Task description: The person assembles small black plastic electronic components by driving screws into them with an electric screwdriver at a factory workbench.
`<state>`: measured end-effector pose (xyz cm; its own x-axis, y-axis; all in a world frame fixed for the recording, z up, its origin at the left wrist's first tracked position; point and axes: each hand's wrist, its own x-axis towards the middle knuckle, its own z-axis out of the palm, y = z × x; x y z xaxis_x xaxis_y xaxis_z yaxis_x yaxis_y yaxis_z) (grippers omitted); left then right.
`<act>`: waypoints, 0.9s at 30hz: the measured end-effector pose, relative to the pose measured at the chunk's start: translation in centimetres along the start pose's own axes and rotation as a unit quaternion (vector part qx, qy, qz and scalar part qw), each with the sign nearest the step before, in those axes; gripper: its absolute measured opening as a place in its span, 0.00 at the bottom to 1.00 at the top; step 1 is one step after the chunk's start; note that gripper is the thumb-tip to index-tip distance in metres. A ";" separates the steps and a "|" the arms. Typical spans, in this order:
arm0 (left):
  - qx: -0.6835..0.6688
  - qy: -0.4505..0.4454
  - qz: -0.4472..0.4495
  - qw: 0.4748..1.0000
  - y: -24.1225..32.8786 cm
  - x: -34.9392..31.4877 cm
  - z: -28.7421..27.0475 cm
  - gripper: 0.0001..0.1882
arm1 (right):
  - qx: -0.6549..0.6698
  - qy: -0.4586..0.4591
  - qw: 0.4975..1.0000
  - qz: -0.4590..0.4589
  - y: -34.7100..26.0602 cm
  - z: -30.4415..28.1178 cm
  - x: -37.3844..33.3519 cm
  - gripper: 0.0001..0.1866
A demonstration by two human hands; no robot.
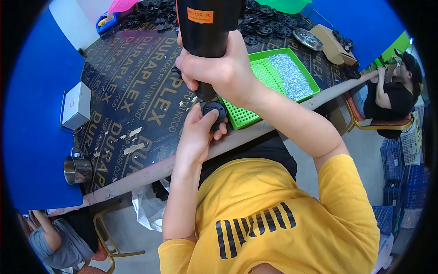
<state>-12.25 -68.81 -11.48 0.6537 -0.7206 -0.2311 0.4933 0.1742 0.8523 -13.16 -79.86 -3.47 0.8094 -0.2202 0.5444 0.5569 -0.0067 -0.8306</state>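
Observation:
My right hand [226, 71] is wrapped round a black electric screwdriver [205, 34] with an orange label, held upright. Its lower end points down onto a round black plastic disc [220, 108]. That disc is gripped by my left hand [194, 130] at the table's near edge, the thumb pressed on top of it. The screwdriver's tip is hard to make out against the dark part. Right beside the disc stands a green perforated tray [239, 119], with a heap of small silvery screws [294, 77] in its right part.
Many black plastic parts [146, 16] are heaped at the table's far side. Near them lie a round metal dish [308, 39] and a cardboard box [335, 45]. Leftward are a white box [76, 106] and a metal cup [77, 170]. People sit at right [388, 98] and lower left [68, 242].

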 end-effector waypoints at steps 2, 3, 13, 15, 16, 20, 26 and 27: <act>-0.001 -0.016 0.002 1.000 -0.1 0.2 -0.4 0.03 | 0.019 0.017 1.000 -0.008 -0.2 -0.1 0.1 0.09; -0.002 -0.030 0.004 1.000 -0.1 0.3 -0.6 0.03 | 0.036 0.031 0.999 -0.009 -0.6 -0.2 0.2 0.10; -0.068 -0.003 0.058 0.996 -0.3 0.6 -0.9 0.08 | 0.002 0.070 0.988 -0.136 1.5 -9.8 2.5 0.05; -0.085 -0.009 0.059 0.995 -0.3 0.6 -1.2 0.11 | -0.055 0.190 0.980 -0.006 1.5 -9.3 2.1 0.06; -0.101 -0.016 0.054 0.993 -0.3 0.6 -1.3 0.14 | -0.055 0.192 0.980 -0.006 1.5 -9.2 2.1 0.06; -0.112 -0.010 0.042 0.993 -0.5 0.7 -1.5 0.19 | -0.032 0.190 0.981 -0.016 1.8 -8.9 2.0 0.06; -0.106 -0.011 0.040 0.993 -0.4 0.7 -1.3 0.18 | -0.038 0.154 0.987 -0.006 1.9 -8.7 1.8 0.06; -0.106 -0.011 0.040 0.993 -0.4 0.7 -1.4 0.18 | -0.039 0.155 0.987 -0.006 2.3 -9.0 1.9 0.06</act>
<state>-11.19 -68.50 -12.64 0.6838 -0.7132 -0.1541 0.5519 0.3674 0.7486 -12.04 -89.11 -5.42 0.7004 -0.5073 0.5021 0.5402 -0.0831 -0.8375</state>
